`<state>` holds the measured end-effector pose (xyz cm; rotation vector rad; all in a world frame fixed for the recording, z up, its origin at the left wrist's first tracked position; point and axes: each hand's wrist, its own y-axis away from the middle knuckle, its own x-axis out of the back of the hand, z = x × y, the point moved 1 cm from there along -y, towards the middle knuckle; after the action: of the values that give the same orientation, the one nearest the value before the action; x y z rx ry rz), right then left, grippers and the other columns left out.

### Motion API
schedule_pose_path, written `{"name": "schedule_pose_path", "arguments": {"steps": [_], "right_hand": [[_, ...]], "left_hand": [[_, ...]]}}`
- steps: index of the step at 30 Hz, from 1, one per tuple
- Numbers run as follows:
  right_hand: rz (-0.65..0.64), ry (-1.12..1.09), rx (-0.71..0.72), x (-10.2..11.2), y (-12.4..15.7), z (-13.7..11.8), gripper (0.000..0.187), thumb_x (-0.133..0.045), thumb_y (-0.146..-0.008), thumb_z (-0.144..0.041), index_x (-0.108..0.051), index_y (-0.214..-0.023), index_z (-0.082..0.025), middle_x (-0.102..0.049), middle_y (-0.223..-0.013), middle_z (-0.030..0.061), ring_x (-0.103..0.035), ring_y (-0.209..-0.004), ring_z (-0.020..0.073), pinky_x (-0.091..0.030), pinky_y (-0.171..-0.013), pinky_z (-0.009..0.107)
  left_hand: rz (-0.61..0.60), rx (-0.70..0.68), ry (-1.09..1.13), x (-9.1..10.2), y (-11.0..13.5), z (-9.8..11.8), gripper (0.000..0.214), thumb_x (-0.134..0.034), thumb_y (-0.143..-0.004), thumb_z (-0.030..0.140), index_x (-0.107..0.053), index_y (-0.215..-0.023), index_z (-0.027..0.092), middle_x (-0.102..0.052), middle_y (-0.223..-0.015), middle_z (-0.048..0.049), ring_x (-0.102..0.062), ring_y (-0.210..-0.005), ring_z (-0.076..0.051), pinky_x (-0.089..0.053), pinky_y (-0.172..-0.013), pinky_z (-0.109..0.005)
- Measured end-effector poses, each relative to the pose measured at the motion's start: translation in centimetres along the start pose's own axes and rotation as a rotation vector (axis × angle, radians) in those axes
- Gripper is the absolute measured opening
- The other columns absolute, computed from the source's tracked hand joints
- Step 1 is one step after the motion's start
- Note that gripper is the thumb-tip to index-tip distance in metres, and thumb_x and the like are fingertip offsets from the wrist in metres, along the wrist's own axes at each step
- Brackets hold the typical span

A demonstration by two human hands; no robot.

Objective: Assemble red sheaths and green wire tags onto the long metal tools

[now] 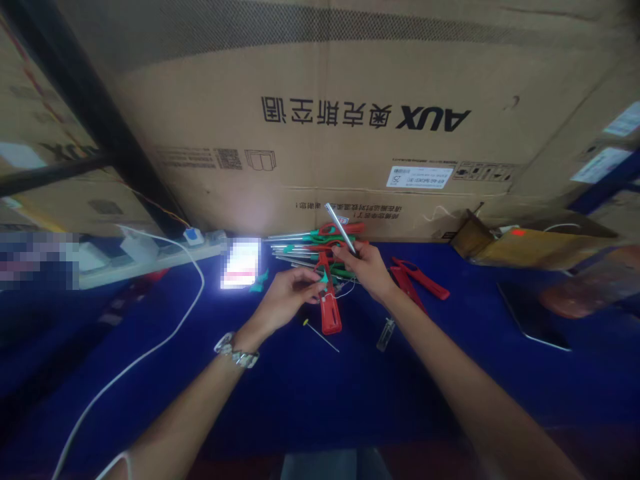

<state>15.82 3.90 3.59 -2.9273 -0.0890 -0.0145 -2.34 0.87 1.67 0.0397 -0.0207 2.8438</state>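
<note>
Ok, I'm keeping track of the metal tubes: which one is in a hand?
The tube in the right hand, slanting steeply up and to the left; the other visible tubes lie bunched together, nearly level, pointing left.

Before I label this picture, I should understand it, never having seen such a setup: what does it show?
There is no machine: this single view comes from a camera worn on a person's head, looking forward and down. The right hand holds a silver tube. The left hand is at a red handle with a small green piece; its exact grip is unclear. On the blue table lie a pile of similar handles and tubes, a yellow-headed pin and a dark phone. Behind stands cardboard.
</note>
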Motion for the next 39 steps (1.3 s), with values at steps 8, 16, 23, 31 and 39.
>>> {"name": "schedule_pose_path", "arguments": {"steps": [8, 16, 23, 31, 39], "right_hand": [[-0.072, -0.019, -0.023, 0.0, 0.0, 0.2, 0.038, -0.075, -0.072, -0.052, -0.060, -0.074, -0.018, -0.034, -0.053, -0.0089, -0.025, -0.048, 0.0066, -0.020, -0.047, 0.025], [-0.073, 0.238, -0.036, 0.4, -0.1, 1.8, 0.033, -0.068, -0.075, -0.050, -0.059, -0.071, -0.018, -0.044, -0.059, -0.0053, -0.037, -0.056, 0.0100, -0.028, -0.053, 0.026], [-0.281, -0.017, -0.257, -0.7, 1.2, 0.3, 0.044, -0.076, -0.072, -0.058, -0.067, -0.082, -0.016, -0.036, -0.059, -0.0078, -0.026, -0.053, 0.0072, -0.020, -0.050, 0.025], [-0.344, -0.253, -0.284, -1.0, 1.3, 0.9, 0.040, -0.083, -0.067, -0.050, -0.065, -0.080, -0.017, -0.044, -0.061, -0.0069, -0.034, -0.054, 0.0068, -0.029, -0.053, 0.025], [-0.357, -0.335, -0.291, -1.0, 1.5, 1.2, 0.037, -0.081, -0.072, -0.051, -0.065, -0.086, -0.020, -0.054, -0.069, -0.0030, -0.050, -0.064, 0.0118, -0.042, -0.061, 0.028]], "left_hand": [[0.002, -0.016, -0.018, 0.2, -0.1, -0.1, 0.021, -0.078, -0.071, 0.029, -0.065, -0.082, 0.015, -0.068, -0.080, -0.0023, -0.068, -0.070, -0.014, -0.058, -0.062, -0.025], [-0.048, -0.019, -0.054, 0.1, 0.2, -0.2, 0.022, -0.076, -0.073, 0.034, -0.065, -0.083, 0.018, -0.066, -0.075, -0.0028, -0.066, -0.069, -0.016, -0.056, -0.055, -0.024], [-0.021, -0.035, -0.070, 0.5, -0.1, -0.2, 0.023, -0.078, -0.073, 0.034, -0.066, -0.083, 0.017, -0.067, -0.077, -0.0026, -0.066, -0.069, -0.015, -0.057, -0.056, -0.025], [-0.054, -0.019, -0.051, 0.3, 0.1, 0.2, 0.021, -0.079, -0.072, 0.033, -0.070, -0.084, 0.017, -0.072, -0.078, -0.0035, -0.069, -0.069, -0.015, -0.060, -0.064, -0.027], [-0.051, -0.019, -0.018, 0.4, 0.1, 0.4, 0.022, -0.079, -0.072, 0.033, -0.073, -0.084, 0.016, -0.074, -0.082, -0.0039, -0.071, -0.072, -0.015, -0.062, -0.072, -0.030]]}}
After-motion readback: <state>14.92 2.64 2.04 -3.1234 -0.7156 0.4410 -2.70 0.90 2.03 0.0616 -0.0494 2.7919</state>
